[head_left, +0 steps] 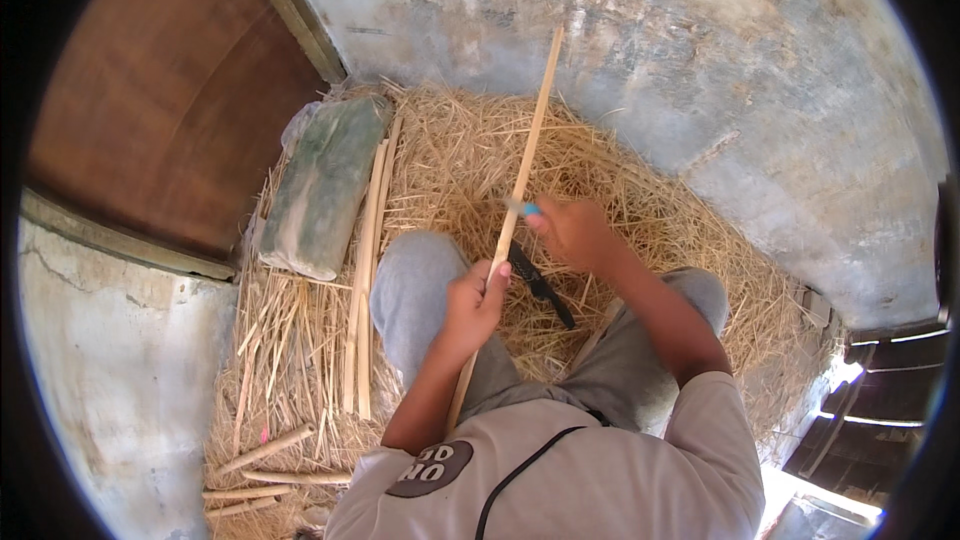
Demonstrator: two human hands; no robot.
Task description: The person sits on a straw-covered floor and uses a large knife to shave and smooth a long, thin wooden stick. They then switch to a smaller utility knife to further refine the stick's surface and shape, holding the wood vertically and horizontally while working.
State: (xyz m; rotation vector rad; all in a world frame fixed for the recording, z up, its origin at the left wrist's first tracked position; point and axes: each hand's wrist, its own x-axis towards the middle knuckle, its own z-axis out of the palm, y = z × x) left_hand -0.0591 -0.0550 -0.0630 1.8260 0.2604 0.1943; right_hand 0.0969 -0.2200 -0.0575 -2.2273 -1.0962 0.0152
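Note:
My left hand [472, 302] grips a long pale bamboo strip [528, 140] near its middle. The strip runs from my lap up toward the wall. My right hand [570, 232] holds a knife with a dark blade [540, 285] and a blue-tipped handle [527, 209] against the strip, just above my left hand. The blade points down toward my knees. I sit on a bed of straw [620, 190] with my knees in grey trousers raised.
Several split bamboo strips [365, 270] lie on the straw to my left, beside a long grey-green stone block [322, 185]. Short bamboo pieces [265, 450] lie at lower left. A brown wooden door [170, 90] and a plastered wall [650, 40] stand close around.

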